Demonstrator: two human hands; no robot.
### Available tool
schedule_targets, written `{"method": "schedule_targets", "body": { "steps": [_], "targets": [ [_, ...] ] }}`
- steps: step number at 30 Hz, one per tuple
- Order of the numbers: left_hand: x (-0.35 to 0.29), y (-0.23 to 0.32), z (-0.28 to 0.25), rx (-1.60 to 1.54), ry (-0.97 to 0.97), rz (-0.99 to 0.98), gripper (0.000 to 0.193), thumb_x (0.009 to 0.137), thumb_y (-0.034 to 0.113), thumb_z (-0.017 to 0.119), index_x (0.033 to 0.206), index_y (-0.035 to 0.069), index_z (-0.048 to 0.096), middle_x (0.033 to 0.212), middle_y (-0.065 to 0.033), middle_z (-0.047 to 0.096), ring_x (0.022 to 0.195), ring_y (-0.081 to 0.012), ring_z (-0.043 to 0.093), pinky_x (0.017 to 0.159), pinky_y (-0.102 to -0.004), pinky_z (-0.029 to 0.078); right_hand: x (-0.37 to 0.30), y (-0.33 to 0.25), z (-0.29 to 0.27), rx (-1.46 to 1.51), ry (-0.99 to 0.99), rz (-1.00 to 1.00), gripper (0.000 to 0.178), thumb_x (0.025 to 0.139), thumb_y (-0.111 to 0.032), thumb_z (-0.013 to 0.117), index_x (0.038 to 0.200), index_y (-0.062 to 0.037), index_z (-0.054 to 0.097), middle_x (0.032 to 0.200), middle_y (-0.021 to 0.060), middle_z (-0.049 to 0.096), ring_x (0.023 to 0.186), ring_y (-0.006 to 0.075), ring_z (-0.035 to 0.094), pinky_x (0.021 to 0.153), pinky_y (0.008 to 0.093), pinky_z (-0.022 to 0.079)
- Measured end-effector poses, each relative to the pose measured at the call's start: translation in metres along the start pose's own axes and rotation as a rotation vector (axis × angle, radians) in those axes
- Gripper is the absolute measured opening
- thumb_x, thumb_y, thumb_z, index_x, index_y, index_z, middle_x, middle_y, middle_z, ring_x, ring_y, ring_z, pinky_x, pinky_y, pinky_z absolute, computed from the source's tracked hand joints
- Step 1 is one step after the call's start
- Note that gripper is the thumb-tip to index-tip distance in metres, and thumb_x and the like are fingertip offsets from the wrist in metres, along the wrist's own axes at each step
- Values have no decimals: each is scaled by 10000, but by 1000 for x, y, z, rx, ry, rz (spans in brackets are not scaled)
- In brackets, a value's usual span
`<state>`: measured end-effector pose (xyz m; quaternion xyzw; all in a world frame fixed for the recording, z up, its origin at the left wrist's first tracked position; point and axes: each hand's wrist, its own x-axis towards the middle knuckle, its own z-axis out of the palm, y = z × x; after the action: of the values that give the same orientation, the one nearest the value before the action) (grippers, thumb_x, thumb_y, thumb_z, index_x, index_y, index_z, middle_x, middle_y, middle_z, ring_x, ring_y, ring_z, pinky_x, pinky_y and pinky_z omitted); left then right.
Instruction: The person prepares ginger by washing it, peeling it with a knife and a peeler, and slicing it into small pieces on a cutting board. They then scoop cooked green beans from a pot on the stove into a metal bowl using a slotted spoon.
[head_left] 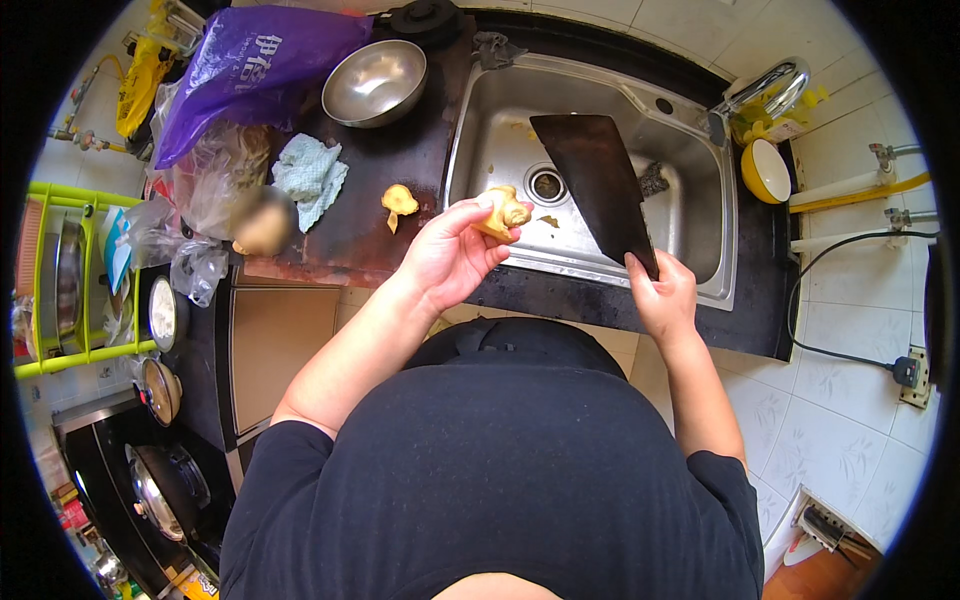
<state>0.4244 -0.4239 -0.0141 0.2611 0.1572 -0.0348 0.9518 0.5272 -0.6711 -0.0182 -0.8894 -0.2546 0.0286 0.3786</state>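
Note:
Between the thumb and fingers of my left hand [455,248] is a knobbly piece of ginger [503,212], partly peeled and pale yellow, held over the front edge of the sink. My right hand [661,293] grips a wide, dark-bladed cleaver [594,180] near its lower end. The blade points up and to the left over the steel sink [478,150], apart from the ginger. Another piece of ginger [399,200] lies on the dark counter, left of my left hand. A small brown peel scrap [548,221] rests in the sink near the drain [547,184].
A steel bowl [374,84] and a crumpled light-blue cloth [310,178] sit on the counter beside a purple bag [262,75]. The faucet [770,88] rises at the sink's right, near a yellow bowl [766,171]. A green rack [85,280] stands far left.

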Motion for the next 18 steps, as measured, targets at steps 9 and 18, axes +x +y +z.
{"method": "schedule_targets", "body": {
  "steps": [9,18],
  "targets": [
    [-1,-1,2,-197,-46,9,287,900,254,433,1060,21,484,981,-122,577,843,-231,583,671,-298,508,1,-12,-2,-20,73,-195,76,751,-108,630,786,-42,615,632,110,551,555,279,529,521,327,421],
    [9,-29,-57,-275,-214,-6,385,913,360,401,1168,74,436,1137,-80,488,1032,-206,481,896,-348,412,-4,-42,-6,-287,145,-720,483,457,-105,619,939,-110,639,587,13,431,498,192,457,463,316,350]
  ]
}}
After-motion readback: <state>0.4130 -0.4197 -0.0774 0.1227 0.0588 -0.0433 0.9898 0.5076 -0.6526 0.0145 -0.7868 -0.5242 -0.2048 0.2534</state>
